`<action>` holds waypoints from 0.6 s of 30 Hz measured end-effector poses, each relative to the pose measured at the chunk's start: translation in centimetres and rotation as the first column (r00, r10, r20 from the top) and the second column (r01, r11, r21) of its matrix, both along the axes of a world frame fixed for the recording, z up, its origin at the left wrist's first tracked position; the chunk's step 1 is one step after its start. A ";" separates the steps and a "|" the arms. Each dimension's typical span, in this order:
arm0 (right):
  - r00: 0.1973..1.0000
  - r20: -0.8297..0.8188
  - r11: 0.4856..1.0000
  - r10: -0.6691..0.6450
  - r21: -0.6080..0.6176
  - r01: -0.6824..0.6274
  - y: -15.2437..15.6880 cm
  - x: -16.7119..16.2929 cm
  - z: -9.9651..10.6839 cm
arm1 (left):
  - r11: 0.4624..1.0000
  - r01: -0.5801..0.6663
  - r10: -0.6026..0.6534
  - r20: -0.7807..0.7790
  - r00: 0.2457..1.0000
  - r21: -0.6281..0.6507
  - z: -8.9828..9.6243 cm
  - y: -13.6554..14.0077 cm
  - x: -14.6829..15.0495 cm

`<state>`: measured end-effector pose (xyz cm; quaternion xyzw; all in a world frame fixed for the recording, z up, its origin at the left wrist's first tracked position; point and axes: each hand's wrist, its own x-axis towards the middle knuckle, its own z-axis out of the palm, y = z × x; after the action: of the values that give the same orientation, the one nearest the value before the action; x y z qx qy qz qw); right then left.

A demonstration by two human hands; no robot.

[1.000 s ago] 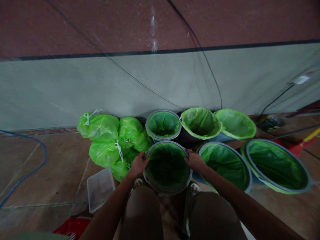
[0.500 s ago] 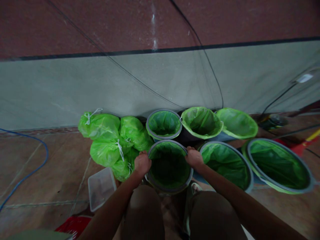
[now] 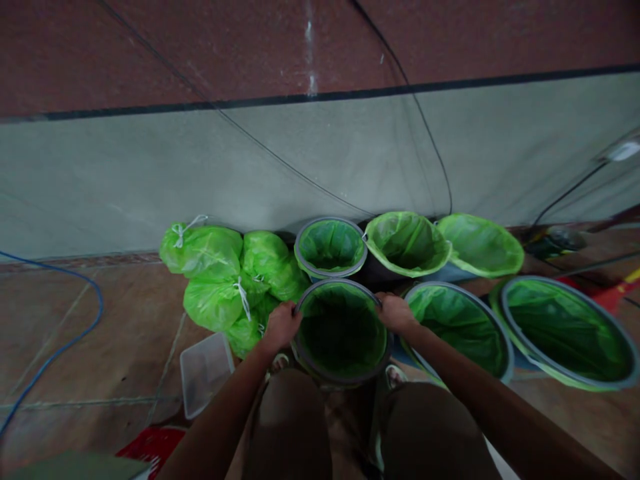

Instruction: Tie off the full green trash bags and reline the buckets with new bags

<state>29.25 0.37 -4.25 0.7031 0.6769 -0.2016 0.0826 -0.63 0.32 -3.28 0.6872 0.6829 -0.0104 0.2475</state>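
Observation:
A round trash bin (image 3: 343, 373) with a grey rim and a green bag lining it stands between my feet. My left hand (image 3: 284, 325) grips its rim on the left side, fingers wrapped over the edge. On the opposite side my right hand (image 3: 395, 312) holds the same rim. The bin's inside is dark, so its bottom cannot be made out. Close behind it stands another grey-rimmed bin (image 3: 331, 248), also lined in green. To the right of my right hand is a wider lined bin (image 3: 457, 330).
Several tied green bags (image 3: 213, 303) are piled at the left by the wall (image 3: 125, 173). A clear plastic tub (image 3: 206, 373) lies near my left forearm. More lined bins (image 3: 407, 243) stand at the right. A blue hose (image 3: 95, 320) curves over the tiled floor (image 3: 135, 300).
The view has shifted slightly, so most things appear a little farther right or left of before. Both hands keep hold of the bin's rim, and the bin has hardly moved.

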 end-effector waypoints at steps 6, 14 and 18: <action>1.000 0.007 0.995 -0.023 0.094 0.022 -0.9 -0.2 -0.6 | 0.987 -0.015 0.010 0.035 0.999 0.160 -0.9 -1.2 -0.1; 0.999 -0.024 0.989 -0.030 0.141 0.033 -1.4 -0.1 -1.0 | 0.974 -0.082 0.048 0.160 0.986 0.212 -1.4 -1.9 -0.6; 0.999 -0.041 0.990 -0.027 0.140 0.032 -1.2 -0.6 -0.9 | 0.970 -0.128 0.095 0.160 0.982 0.208 -1.7 -2.1 -1.0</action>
<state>28.69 -0.84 -5.10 0.7130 0.6805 -0.1682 0.0165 -1.60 -1.74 -5.02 0.6695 0.6971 0.1296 0.2214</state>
